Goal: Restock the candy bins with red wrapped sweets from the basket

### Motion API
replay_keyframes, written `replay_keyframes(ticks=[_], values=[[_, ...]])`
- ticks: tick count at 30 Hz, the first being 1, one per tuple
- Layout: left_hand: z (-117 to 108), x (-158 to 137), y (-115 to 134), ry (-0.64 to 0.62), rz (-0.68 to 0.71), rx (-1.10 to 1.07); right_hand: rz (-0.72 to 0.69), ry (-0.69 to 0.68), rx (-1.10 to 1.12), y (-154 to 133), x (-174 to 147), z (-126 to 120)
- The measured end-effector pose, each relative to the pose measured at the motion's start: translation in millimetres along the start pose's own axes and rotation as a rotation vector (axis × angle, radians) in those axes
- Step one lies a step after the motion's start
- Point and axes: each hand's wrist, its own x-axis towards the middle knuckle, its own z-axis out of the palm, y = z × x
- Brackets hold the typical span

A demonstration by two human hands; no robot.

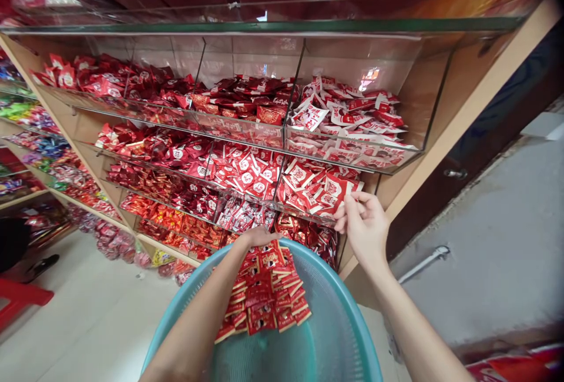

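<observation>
A teal plastic basket (356, 317) stands below me, holding strips of small red packets (268, 294) with pale edges, laid in rows on its far side. My left hand (261, 237) grips the basket's far rim, with its fingertips partly hidden. At the right end of a shelf compartment, my right hand (365, 220) pinches the edge of a red and white packet (333, 190) between thumb and fingers. That packet rests over a pile of similar red and white packets (299, 177) behind the compartment's clear front.
Glass-fronted shelves hold red packets (348, 106) above and orange-red ones (194, 223) below. A wooden side panel (467, 117) bounds the shelves on the right, beside a grey wall (497, 223). A red stool (22, 300) stands on the floor at left.
</observation>
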Motion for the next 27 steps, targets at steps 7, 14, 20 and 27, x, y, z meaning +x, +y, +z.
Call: replay_keyframes(ticks=[7, 14, 20, 27], values=[[1, 3, -2, 0.046, 0.041, 0.017, 0.056, -0.711, -0.437, -15, -48, -14], [1, 2, 1, 0.072, 0.04, -0.001, 0.42, -1.353, -0.649, 46, -80, -16], [4, 5, 0, 0.078, 0.048, 0.002, 0.607, -1.533, -0.803, 69, -84, -17], [4, 3, -1, 0.08, 0.044, 0.026, 0.665, -1.443, -0.905, 93, -96, -15]])
